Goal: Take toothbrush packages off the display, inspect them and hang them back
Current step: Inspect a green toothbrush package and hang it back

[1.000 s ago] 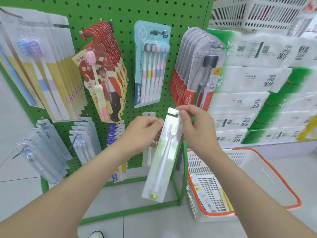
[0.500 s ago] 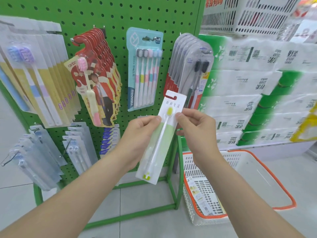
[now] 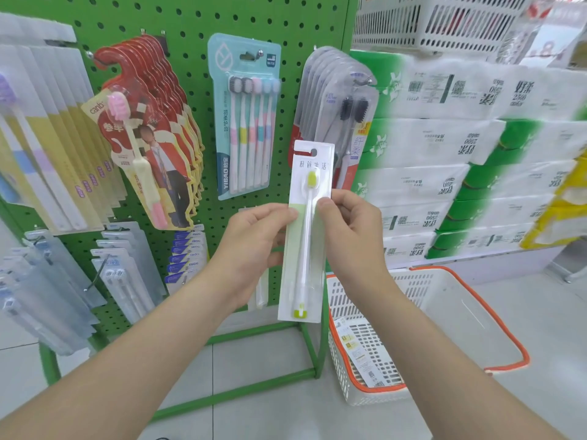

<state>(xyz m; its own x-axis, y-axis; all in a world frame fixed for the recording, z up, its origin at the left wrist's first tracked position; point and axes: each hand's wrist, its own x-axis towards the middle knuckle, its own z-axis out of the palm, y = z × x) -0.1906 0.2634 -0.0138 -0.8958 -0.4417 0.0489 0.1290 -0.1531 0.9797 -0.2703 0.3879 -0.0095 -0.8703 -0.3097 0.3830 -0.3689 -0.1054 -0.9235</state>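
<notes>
Package (image 3: pixel 305 249) now upright before pegboard (image 3: pixel 197 23), pinched by left hand (image 3: pixel 254 246) and right hand (image 3: pixel 352 236); inspection underway, its hook probably hidden.

A shop aisle
Toothbrush packs (image 3: pixel 244 119) hung on a green pegboard (image 3: pixel 279 33); tissue bales (image 3: pixel 460 147) were stacked beside a shopping basket (image 3: pixel 460 315).

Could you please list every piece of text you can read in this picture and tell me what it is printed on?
"极简生活": toothbrush package, held by left hand and right hand.
"YIBAO", "羽柔护齿": light blue five-brush pack.
"canb", cut off: red card pack.
"纤柔": black-bristle pack.
"好柔", "2500": tissue packs.
Too blurred: labels in the basket, small blue packs.
</notes>
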